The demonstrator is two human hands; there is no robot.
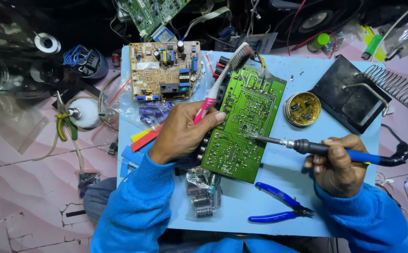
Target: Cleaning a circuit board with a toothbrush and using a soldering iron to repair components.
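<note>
While left hand (181, 132) grips toothbrush (220, 80) and right hand (337, 165) grips soldering iron (307, 147) mid-frame, round tin (302, 108) upper right holds small parts.

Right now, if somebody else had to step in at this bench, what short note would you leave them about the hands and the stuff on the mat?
Left hand: holds a pink and white toothbrush, bristles up, and steadies the green circuit board at its left edge.
Right hand: holds the soldering iron, tip touching the middle of the green board.
Nearby on the blue mat: blue cutters below the board, a round tin to its right, a tan circuit board at the upper left.
Done or left: the joints are too small to judge.
</note>
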